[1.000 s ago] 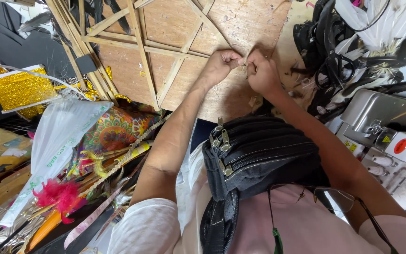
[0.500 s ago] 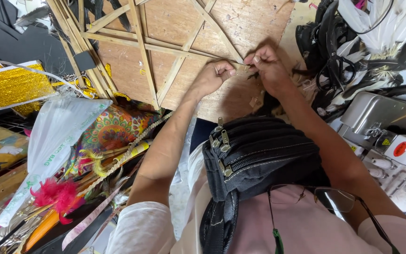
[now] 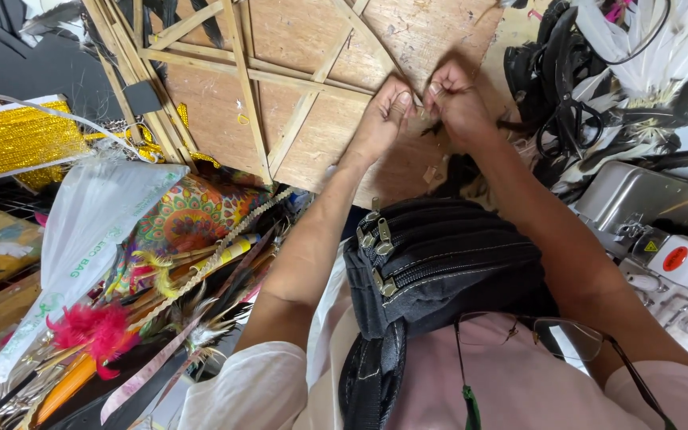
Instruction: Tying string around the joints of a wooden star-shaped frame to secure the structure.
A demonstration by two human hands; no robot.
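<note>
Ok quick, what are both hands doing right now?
Left hand: fingers curled shut, pinching a thin strip of the bamboo frame.
Right hand: fingers shut, pinching something too small to tell.

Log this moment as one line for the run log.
left hand: pinching at bamboo frame | right hand: pinching beside it | surface: plywood board

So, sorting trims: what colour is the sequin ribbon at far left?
Shiny gold sequin ribbon, white-edged; clearest in the head view.

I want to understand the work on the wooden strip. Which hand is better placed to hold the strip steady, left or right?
Probably the left hand. Its fingers are curled over the wooden strip and it presses on the board. The right hand is pinching something small and dark beside the strip, so it looks busy.
</note>
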